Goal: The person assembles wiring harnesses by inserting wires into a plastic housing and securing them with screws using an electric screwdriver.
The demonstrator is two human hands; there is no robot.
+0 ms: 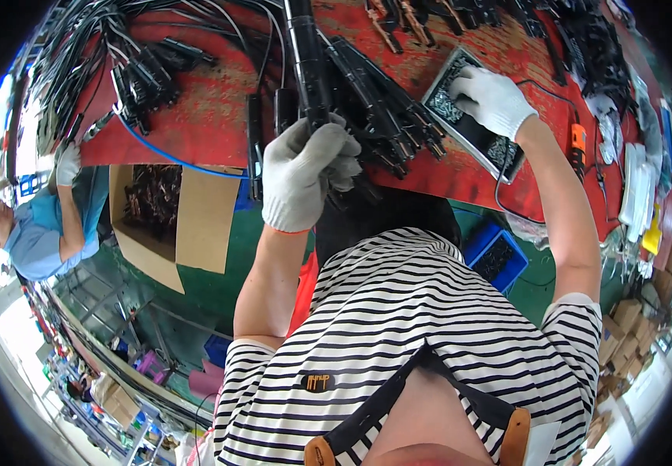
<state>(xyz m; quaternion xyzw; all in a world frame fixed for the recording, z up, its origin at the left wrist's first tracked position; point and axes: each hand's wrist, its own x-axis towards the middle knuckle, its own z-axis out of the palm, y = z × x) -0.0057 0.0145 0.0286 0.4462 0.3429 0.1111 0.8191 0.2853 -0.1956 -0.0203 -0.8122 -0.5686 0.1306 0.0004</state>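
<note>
My left hand (305, 175), in a white glove, is wrapped round a long black tubular part (305, 58) that stretches away across the bench. Several similar black parts (375, 97) lie in a bundle just to its right, and some of their ends show metal tips. At the right, my gloved right hand (495, 101) dips its curled fingers into a shallow metal tray (507, 175) of small silvery screws (452, 78). Whatever sits between those fingertips is hidden.
An orange-and-black power screwdriver (577, 144) hangs by the red bench's (204, 116) right edge, with a cord looping near the tray. Cables (111, 39) heap at far left, where a co-worker (48, 225) handles some. Below are a cardboard box (204, 221) and a blue bin (499, 256).
</note>
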